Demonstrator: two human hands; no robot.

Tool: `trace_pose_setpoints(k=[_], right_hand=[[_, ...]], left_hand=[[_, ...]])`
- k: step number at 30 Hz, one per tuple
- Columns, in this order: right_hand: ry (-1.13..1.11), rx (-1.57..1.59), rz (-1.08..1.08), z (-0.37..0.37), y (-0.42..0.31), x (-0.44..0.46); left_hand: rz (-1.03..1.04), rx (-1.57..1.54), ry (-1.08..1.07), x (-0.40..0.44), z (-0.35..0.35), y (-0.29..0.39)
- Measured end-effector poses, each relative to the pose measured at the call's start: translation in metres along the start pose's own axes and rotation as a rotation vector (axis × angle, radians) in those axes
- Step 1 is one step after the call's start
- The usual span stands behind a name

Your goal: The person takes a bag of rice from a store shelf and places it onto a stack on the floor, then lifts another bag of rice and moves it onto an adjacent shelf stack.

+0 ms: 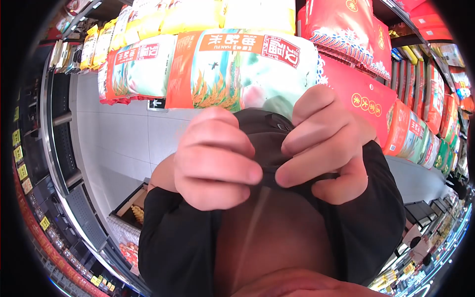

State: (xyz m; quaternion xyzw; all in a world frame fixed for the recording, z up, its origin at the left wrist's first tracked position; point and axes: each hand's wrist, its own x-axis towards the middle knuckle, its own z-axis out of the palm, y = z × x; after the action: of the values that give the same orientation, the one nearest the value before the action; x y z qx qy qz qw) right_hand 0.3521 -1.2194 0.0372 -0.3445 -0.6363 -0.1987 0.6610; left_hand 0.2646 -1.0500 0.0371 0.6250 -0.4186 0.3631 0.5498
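Both hands are raised close together before the dark clothing on the person's chest. My left hand [215, 161] has its fingers curled in, fingertips pointing right. My right hand [324, 143] is also curled, with its fingertips facing the left hand across a small gap. What the fingers hold, if anything, is too hidden to make out. Black sleeves [368, 213] cover the forearms. Beyond the hands lies a large orange and pale green rice bag [213, 74], with a similar smaller bag [143, 69] to its left.
Red bags [341, 24] are stacked at the upper right, and yellow and white packs [193, 15] line the top. Dark shelving [62, 128] with yellow price tags runs down the left. More shelves of bagged goods [415, 131] stand at the right. Pale floor tiles [118, 128] show between.
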Motion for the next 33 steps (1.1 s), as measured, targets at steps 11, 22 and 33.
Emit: trace_pose_setpoints(k=[11, 22, 33], right_hand=[[0.007, -0.046, 0.018, -0.003, 0.001, -0.012], [0.155, -0.166, -0.169, 0.008, 0.015, -0.02], [0.057, -0.184, -0.096, 0.001, 0.005, -0.022]], left_hand=[[-0.006, 0.0, -0.156, 0.007, -0.004, -0.002], [0.038, 0.097, -0.153, 0.007, -0.001, -0.005], [0.004, 0.106, -0.234, 0.008, -0.006, 0.001]])
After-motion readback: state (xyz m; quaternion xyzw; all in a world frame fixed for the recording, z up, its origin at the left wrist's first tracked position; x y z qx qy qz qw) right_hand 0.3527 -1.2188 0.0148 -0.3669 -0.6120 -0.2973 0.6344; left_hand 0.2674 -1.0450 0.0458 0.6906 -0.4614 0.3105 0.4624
